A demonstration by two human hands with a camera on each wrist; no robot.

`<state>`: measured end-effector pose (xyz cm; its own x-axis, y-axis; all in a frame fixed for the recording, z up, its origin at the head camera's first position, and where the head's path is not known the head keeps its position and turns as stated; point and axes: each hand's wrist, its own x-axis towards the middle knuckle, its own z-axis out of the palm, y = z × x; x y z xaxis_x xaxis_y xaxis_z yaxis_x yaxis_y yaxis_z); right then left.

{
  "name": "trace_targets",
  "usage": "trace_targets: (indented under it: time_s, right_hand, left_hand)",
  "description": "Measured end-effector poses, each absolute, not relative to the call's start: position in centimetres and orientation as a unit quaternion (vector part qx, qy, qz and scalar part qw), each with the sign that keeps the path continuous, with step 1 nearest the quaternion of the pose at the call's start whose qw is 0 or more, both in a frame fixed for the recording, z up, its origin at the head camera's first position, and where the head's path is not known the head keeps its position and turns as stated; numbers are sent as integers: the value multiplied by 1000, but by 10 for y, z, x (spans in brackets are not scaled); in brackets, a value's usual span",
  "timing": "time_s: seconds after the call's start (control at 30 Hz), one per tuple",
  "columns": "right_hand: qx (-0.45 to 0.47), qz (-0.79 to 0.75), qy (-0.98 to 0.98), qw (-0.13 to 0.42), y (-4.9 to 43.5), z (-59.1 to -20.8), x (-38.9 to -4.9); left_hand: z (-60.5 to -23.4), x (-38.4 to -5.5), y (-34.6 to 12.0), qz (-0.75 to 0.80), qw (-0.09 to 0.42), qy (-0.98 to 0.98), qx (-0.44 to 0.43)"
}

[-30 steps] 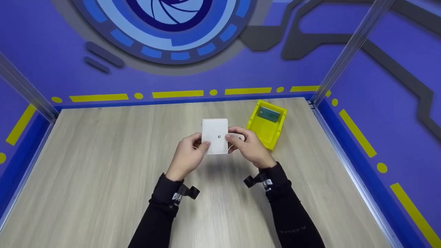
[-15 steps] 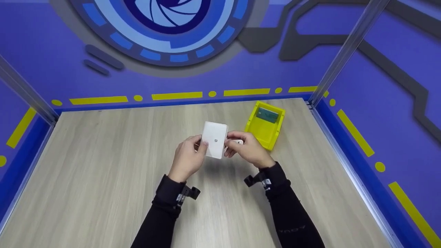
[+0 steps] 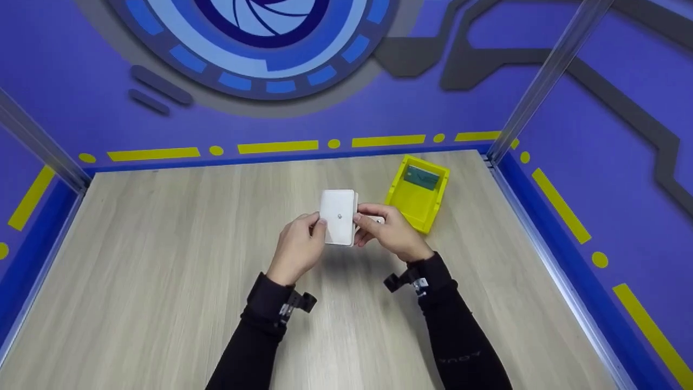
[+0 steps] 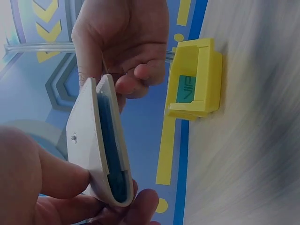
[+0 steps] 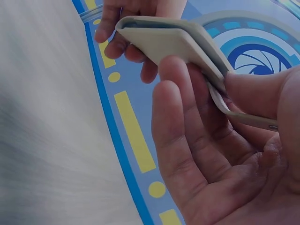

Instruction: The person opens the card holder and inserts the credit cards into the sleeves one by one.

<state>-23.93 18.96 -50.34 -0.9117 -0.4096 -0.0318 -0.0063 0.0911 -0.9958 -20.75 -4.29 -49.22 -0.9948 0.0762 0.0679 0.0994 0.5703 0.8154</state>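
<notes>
A white card holder [image 3: 337, 206] with a metal snap stud is held upright above the table between both hands. My left hand [image 3: 298, 242] pinches its left side, thumb on the front cover and fingers behind. My right hand [image 3: 394, 232] holds the right edge, the thumb at the front cover's edge. A short strap [image 5: 253, 120] with a snap sticks out under the right thumb. In the left wrist view the covers of the card holder [image 4: 84, 131] stand slightly apart, with bluish sleeves between them. The right hand's fingers behind the holder are partly hidden in the head view.
A yellow bin [image 3: 414, 201] stands on the wooden table [image 3: 178, 271] beyond the right hand. A green card [image 3: 422, 177] leans inside against its far wall; letters show on it in the left wrist view. Printed blue panels [image 3: 270, 127] enclose the table's back and sides.
The card holder tilted, then came back nearly upright, and its right edge now shows the two covers slightly parted. Both hands have stayed on it. The bin and card have not moved.
</notes>
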Motion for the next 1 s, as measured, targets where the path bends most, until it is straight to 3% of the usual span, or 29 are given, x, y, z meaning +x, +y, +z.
trace_targets:
  time_s: [0.5,0.73,1.0]
  right_hand:
    - [-132,-610,765,156,189,-504,-233]
    - [-98,-595,791,105,184,-507,-234]
    - [-117,-589,796,75,178,-504,-235]
  left_hand:
    - [-506,-206,-39,-442,-11,-896,-42]
    - [-501,-202,-36,-437,17,-898,-45]
    - [-494,-202,-34,-483,-19,-874,-52]
